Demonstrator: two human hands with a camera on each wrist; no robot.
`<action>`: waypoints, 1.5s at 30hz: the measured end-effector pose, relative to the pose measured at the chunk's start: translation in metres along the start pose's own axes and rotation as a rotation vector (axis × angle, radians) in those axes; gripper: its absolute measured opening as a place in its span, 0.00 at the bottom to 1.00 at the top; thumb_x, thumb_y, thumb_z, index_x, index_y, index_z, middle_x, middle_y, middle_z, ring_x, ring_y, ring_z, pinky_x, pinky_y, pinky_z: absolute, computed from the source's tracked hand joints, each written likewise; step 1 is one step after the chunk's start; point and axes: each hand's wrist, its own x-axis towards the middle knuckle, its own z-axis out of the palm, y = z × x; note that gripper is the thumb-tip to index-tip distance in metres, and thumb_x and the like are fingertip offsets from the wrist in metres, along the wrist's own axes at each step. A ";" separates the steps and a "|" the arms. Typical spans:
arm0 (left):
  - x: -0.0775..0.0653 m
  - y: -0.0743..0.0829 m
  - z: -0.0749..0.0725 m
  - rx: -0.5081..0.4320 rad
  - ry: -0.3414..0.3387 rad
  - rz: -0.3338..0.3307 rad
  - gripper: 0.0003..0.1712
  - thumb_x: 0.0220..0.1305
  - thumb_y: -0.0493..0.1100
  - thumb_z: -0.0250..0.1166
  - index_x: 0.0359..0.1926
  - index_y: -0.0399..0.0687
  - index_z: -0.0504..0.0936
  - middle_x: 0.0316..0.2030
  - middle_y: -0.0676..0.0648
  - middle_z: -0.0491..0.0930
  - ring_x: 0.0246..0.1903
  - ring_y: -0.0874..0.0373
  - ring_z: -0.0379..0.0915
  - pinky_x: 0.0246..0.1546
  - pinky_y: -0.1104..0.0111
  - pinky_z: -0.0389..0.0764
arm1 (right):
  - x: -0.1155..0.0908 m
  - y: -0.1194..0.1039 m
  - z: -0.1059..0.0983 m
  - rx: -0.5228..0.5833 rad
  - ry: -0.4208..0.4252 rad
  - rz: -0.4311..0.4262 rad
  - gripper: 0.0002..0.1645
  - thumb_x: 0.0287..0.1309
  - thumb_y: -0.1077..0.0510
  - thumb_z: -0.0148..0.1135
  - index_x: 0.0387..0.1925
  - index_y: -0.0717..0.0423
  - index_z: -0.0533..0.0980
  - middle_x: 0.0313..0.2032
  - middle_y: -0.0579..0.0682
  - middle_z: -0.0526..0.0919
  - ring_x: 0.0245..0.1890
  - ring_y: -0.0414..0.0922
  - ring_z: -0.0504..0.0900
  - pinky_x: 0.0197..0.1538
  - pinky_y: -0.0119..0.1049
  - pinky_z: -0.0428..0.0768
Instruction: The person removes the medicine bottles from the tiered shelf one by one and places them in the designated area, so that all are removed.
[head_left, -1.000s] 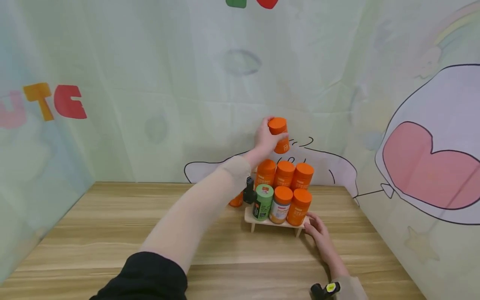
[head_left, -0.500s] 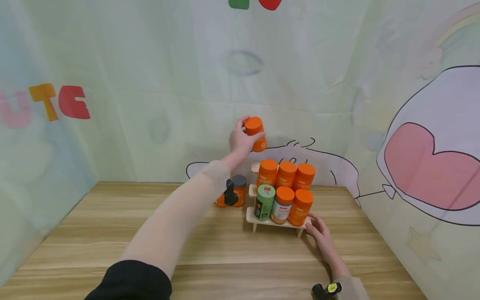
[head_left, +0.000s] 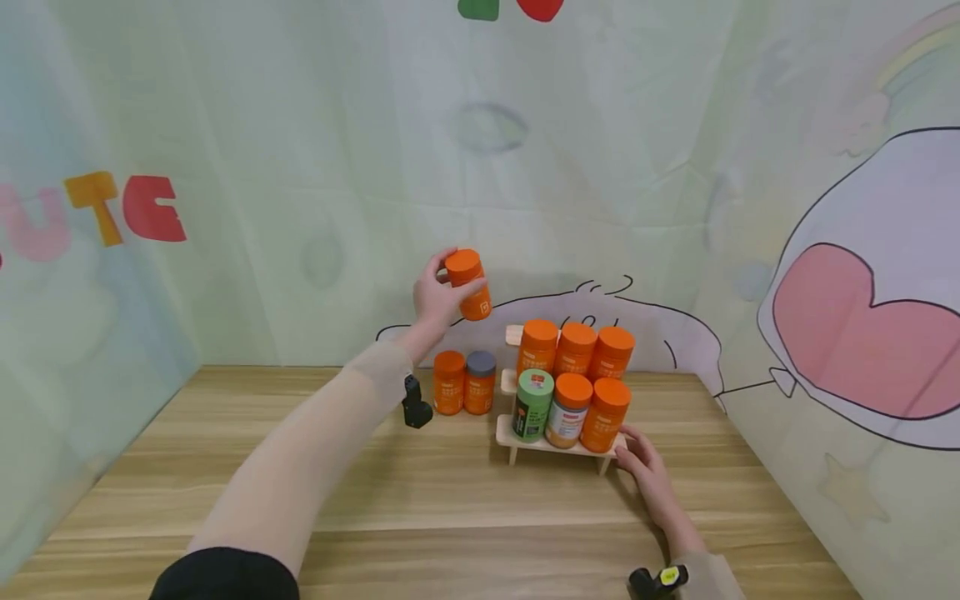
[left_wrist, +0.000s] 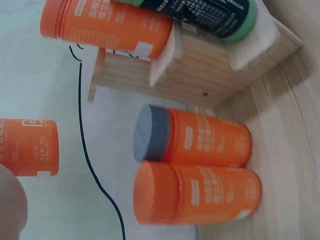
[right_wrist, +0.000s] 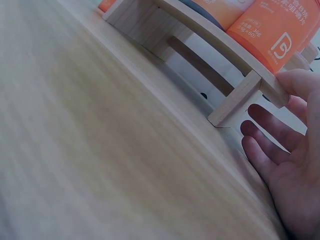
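Observation:
My left hand (head_left: pixel 437 298) grips an orange supplement bottle (head_left: pixel 474 292), held in the air, slightly tilted, left of the stepped wooden rack (head_left: pixel 504 430). Below it, two orange bottles stand side by side on the table: one with an orange cap (head_left: pixel 448 385), the other with a grey cap (head_left: pixel 480 385). My right hand (head_left: pixel 647 473) pinches the rack's front right corner between thumb and index finger, its other fingers loosely bent beneath. On the rack's lowest step stand a green bottle (head_left: pixel 533 408), a white-labelled bottle (head_left: pixel 568 415) and an orange bottle (head_left: pixel 604 418).
Behind these, a row of orange bottles (head_left: pixel 576 348) stands on the middle step. The rack's top step (head_left: pixel 513 334) shows at its left end. A printed cloth (head_left: pixel 360 167) hangs behind the wooden table (head_left: pixel 420 500).
My left hand has carried the orange bottle leftward from above the rack and slightly down. The two bottles on the table have come into full view. My right hand stays at the rack's corner.

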 end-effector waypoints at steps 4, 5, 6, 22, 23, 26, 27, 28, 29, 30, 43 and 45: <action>-0.003 -0.006 -0.015 -0.021 0.034 -0.010 0.40 0.53 0.48 0.76 0.66 0.54 0.71 0.60 0.47 0.74 0.54 0.49 0.71 0.54 0.55 0.78 | 0.000 -0.002 -0.002 0.005 0.000 0.006 0.26 0.71 0.60 0.51 0.65 0.68 0.63 0.45 0.43 0.76 0.42 0.27 0.76 0.46 0.23 0.78; -0.004 -0.008 -0.019 -0.027 0.041 -0.010 0.40 0.53 0.48 0.75 0.66 0.54 0.71 0.60 0.47 0.75 0.54 0.49 0.71 0.54 0.55 0.78 | 0.000 -0.002 -0.002 0.006 -0.002 0.006 0.26 0.71 0.60 0.51 0.65 0.68 0.63 0.45 0.43 0.76 0.41 0.28 0.76 0.46 0.23 0.78; -0.005 -0.010 -0.023 -0.030 0.045 -0.015 0.40 0.53 0.48 0.75 0.66 0.54 0.70 0.61 0.47 0.74 0.54 0.49 0.70 0.54 0.56 0.78 | 0.000 -0.003 -0.003 0.008 -0.007 0.002 0.26 0.71 0.60 0.51 0.65 0.68 0.62 0.45 0.43 0.76 0.41 0.28 0.76 0.46 0.23 0.78; -0.023 -0.051 -0.069 -0.035 0.107 -0.077 0.41 0.53 0.44 0.75 0.67 0.52 0.69 0.60 0.44 0.73 0.53 0.50 0.68 0.54 0.55 0.77 | -0.001 0.001 0.001 0.015 -0.003 -0.028 0.25 0.70 0.61 0.51 0.64 0.70 0.63 0.43 0.43 0.77 0.40 0.29 0.77 0.45 0.25 0.79; -0.025 -0.053 -0.071 -0.032 0.102 -0.082 0.41 0.53 0.44 0.75 0.68 0.52 0.69 0.60 0.44 0.73 0.53 0.50 0.68 0.54 0.55 0.77 | -0.001 0.001 0.001 0.017 -0.001 -0.030 0.25 0.70 0.61 0.51 0.64 0.71 0.63 0.43 0.43 0.77 0.40 0.29 0.77 0.45 0.24 0.79; -0.030 -0.059 -0.076 -0.033 0.089 -0.096 0.41 0.53 0.44 0.75 0.68 0.52 0.69 0.59 0.43 0.73 0.51 0.51 0.68 0.53 0.55 0.77 | -0.001 0.001 0.001 0.018 0.006 -0.026 0.25 0.70 0.62 0.51 0.64 0.71 0.63 0.43 0.43 0.77 0.40 0.29 0.77 0.45 0.24 0.79; -0.031 -0.061 -0.078 -0.036 0.085 -0.100 0.41 0.53 0.43 0.75 0.68 0.51 0.69 0.59 0.42 0.72 0.51 0.51 0.68 0.54 0.56 0.77 | 0.000 0.001 0.000 0.015 0.007 -0.025 0.25 0.70 0.61 0.51 0.64 0.70 0.63 0.42 0.42 0.77 0.40 0.29 0.78 0.45 0.24 0.79; -0.033 -0.064 -0.080 -0.042 0.081 -0.105 0.41 0.53 0.43 0.75 0.68 0.50 0.69 0.59 0.42 0.72 0.50 0.51 0.69 0.54 0.55 0.76 | 0.000 0.001 0.000 0.012 0.006 -0.022 0.26 0.70 0.61 0.51 0.64 0.70 0.63 0.42 0.42 0.77 0.40 0.29 0.77 0.45 0.24 0.79; -0.035 -0.066 -0.082 -0.044 0.075 -0.112 0.41 0.54 0.42 0.75 0.68 0.50 0.68 0.59 0.42 0.72 0.50 0.51 0.69 0.55 0.56 0.76 | 0.000 0.002 0.000 0.009 0.004 -0.017 0.26 0.70 0.61 0.51 0.64 0.70 0.63 0.43 0.42 0.77 0.40 0.29 0.77 0.45 0.24 0.79; -0.036 -0.069 -0.084 -0.045 0.065 -0.118 0.41 0.54 0.42 0.75 0.69 0.49 0.68 0.59 0.41 0.72 0.50 0.51 0.69 0.55 0.56 0.76 | 0.001 0.002 -0.001 0.008 0.002 -0.010 0.26 0.70 0.61 0.51 0.64 0.69 0.63 0.43 0.41 0.77 0.40 0.29 0.77 0.45 0.24 0.79; -0.056 -0.100 -0.091 -0.060 -0.016 -0.186 0.42 0.56 0.38 0.73 0.70 0.47 0.65 0.63 0.41 0.70 0.52 0.54 0.68 0.51 0.71 0.73 | 0.001 0.000 -0.001 -0.001 0.009 -0.008 0.26 0.70 0.61 0.51 0.65 0.70 0.63 0.47 0.48 0.77 0.42 0.28 0.76 0.46 0.24 0.78; -0.059 -0.103 -0.091 -0.046 -0.019 -0.198 0.43 0.56 0.39 0.73 0.70 0.46 0.65 0.63 0.40 0.70 0.52 0.53 0.69 0.52 0.70 0.74 | 0.000 0.000 0.000 0.006 0.009 -0.004 0.26 0.70 0.61 0.51 0.65 0.70 0.63 0.48 0.48 0.77 0.42 0.28 0.76 0.46 0.24 0.78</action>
